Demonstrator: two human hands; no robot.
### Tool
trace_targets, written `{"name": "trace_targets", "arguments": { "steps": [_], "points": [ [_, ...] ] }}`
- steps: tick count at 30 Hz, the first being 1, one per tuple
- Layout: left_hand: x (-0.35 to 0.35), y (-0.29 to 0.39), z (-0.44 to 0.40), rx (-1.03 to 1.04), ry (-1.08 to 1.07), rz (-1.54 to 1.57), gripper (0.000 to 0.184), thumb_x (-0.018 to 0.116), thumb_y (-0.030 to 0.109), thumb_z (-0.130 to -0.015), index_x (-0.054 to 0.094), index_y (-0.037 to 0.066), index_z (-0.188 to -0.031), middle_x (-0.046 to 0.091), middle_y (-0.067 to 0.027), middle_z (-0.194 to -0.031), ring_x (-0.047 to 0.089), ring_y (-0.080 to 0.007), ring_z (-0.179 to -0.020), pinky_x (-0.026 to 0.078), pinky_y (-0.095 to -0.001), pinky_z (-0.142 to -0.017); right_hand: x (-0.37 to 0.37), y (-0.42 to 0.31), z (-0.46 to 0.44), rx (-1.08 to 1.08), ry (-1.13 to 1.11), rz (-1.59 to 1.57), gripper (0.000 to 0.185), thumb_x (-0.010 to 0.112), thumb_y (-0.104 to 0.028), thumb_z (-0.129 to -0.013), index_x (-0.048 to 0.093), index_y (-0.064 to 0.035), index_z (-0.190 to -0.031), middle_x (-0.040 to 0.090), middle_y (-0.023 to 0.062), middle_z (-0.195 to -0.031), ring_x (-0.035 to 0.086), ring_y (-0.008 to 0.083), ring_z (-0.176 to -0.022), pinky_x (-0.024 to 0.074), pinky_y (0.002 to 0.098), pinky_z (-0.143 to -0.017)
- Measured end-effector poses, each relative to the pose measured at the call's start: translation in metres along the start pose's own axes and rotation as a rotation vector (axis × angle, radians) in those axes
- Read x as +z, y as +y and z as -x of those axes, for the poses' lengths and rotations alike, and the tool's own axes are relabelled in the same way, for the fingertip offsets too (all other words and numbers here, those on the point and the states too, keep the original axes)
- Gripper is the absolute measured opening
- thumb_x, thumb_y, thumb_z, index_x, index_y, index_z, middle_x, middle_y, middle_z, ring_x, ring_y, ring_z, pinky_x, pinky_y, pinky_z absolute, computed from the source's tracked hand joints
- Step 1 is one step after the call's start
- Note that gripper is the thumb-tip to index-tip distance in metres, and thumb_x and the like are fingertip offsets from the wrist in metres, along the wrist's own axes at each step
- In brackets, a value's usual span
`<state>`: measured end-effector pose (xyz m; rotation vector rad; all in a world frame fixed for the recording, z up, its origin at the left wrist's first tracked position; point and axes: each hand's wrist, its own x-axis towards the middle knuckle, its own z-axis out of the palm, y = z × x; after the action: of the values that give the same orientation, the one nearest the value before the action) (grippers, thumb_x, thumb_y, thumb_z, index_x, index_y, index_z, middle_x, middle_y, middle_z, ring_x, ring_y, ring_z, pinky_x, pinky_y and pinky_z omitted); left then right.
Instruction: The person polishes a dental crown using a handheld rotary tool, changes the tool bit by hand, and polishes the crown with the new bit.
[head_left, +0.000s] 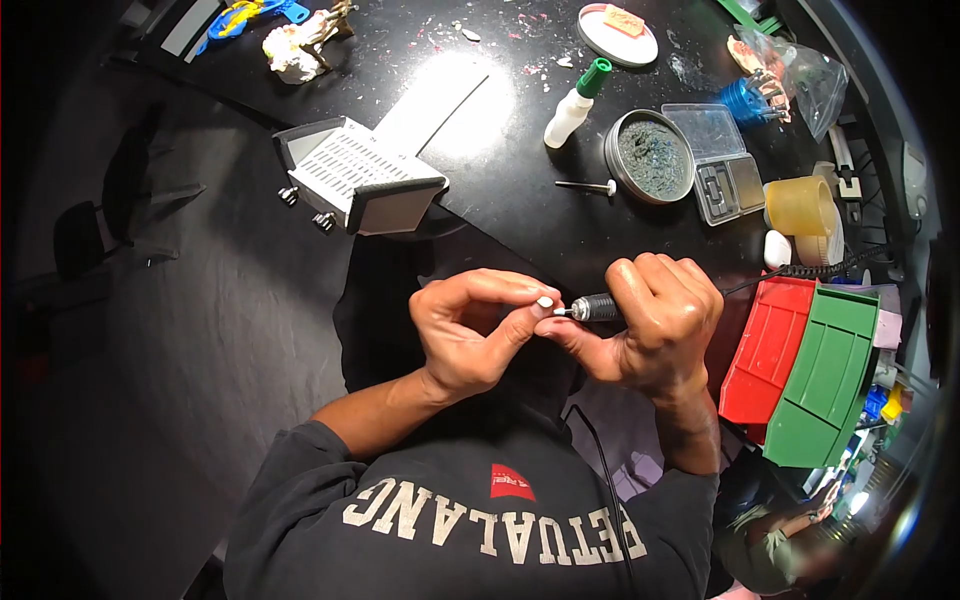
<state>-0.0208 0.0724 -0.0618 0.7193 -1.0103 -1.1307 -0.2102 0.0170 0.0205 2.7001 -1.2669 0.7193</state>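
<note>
My left hand pinches a small white piece between thumb and fingertips; its exact kind is too small to tell. In my right hand is a rotary handpiece with a dark ridged grip and a metal nose, pointing left. The pale tip of its bit is right by the white piece; whether they touch I cannot tell. My right thumb reaches forward under the tool's nose, close to the left fingertips. Both hands are in front of my chest, near the table edge.
On the black table stand a slotted white box, a green-capped bottle, a round tin of grey-green material and a pocket scale. Red and green trays are at right. The handpiece's cord runs right.
</note>
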Motion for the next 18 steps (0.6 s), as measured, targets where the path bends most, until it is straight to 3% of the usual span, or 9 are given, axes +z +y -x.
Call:
{"name": "trace_targets", "arguments": {
  "steps": [3,7,10,13,18],
  "points": [
    [0.005,0.0,0.003,-0.283,0.041,0.381,0.009,0.075,0.003,-0.1,0.069,0.002,-0.107,0.076,-0.0169,-0.103,0.076,-0.0245,-0.096,0.063,-0.0369,-0.088,0.0,0.0,0.0,0.001,0.034,-0.027,0.079,0.081,-0.078,-0.075,0.043,-0.0101,-0.063,0.037,0.0039,-0.058,0.041,0.0241,-0.048,0.0272,0.0388,-0.05],
    [0.008,-0.005,0.006,-0.397,0.032,0.643,0.01,0.075,0.005,-0.101,0.068,0.005,-0.108,0.076,-0.0139,-0.103,0.074,-0.0232,-0.1,0.062,-0.037,-0.091,0.0,0.002,-0.001,-0.013,0.057,-0.033,0.076,0.079,-0.077,-0.077,0.044,-0.0114,-0.062,0.038,0.0024,-0.057,0.04,0.0212,-0.046,0.0267,0.0377,-0.049],
    [0.008,-0.004,0.003,-0.333,0.014,0.566,0.012,0.077,0.006,-0.1,0.068,0.004,-0.107,0.076,-0.0145,-0.101,0.074,-0.024,-0.098,0.062,-0.0377,-0.089,0.0,0.001,0.0,-0.012,0.061,-0.032,0.075,0.079,-0.076,-0.078,0.044,-0.0115,-0.062,0.039,0.0023,-0.057,0.04,0.0213,-0.046,0.0266,0.0378,-0.049],
    [0.005,-0.007,0.001,-0.143,-0.004,0.443,0.012,0.077,-0.004,-0.097,0.071,-0.001,-0.108,0.078,-0.0184,-0.107,0.077,-0.0235,-0.101,0.064,-0.0355,-0.091,0.0,0.001,0.001,-0.012,0.057,-0.021,0.074,0.079,-0.075,-0.079,0.045,-0.0118,-0.062,0.039,0.0023,-0.058,0.041,0.0214,-0.046,0.0269,0.0378,-0.049],
    [-0.005,-0.001,-0.013,0.286,-0.037,-0.148,0.022,0.085,-0.009,-0.084,0.074,-0.002,-0.101,0.079,-0.0173,-0.096,0.078,-0.0255,-0.089,0.062,-0.0353,-0.078,0.0,0.0,0.001,-0.013,0.033,-0.018,0.07,0.078,-0.072,-0.08,0.046,-0.0124,-0.063,0.04,0.0023,-0.058,0.042,0.0212,-0.047,0.0275,0.0377,-0.05]
  ]
}}
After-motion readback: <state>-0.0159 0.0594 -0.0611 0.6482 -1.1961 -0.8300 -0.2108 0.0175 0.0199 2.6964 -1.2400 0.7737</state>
